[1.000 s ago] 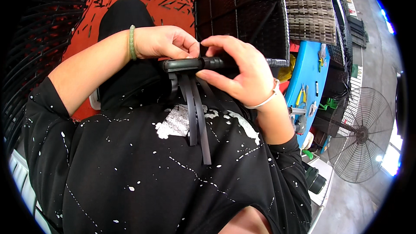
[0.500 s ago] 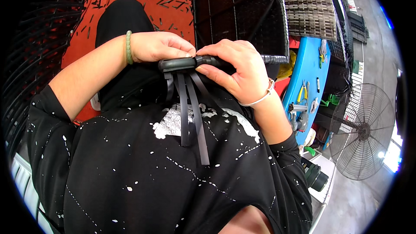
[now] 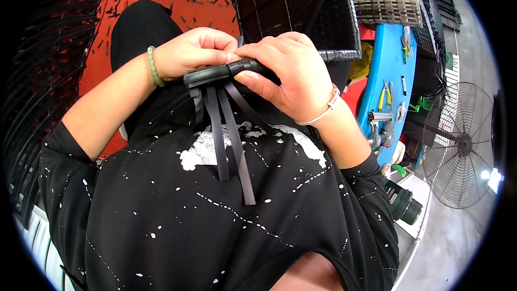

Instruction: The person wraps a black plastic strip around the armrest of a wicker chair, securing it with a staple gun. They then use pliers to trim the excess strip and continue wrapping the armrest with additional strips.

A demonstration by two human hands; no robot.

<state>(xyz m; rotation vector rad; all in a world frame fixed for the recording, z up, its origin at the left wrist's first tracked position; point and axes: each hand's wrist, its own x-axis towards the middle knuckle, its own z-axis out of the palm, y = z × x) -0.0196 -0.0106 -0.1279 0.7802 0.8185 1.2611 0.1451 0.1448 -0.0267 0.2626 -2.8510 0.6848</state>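
The left hand (image 3: 196, 54) had thumb and forefinger drawn narrowly together over the dark bar (image 3: 207, 76); whether they gripped anything I could not tell. Above the lap, the bar's long axis ran left to right, rising slightly rightward. Strips (image 3: 217, 134) hung from it toward the chest. The right hand (image 3: 296, 73) clasped the bar, thumb underneath.

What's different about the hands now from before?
The right hand closed its grip on the black bar, whose end shifted left in the picture, along with the left hand. A strip end now pokes up between the hands. Long strips still hang below.
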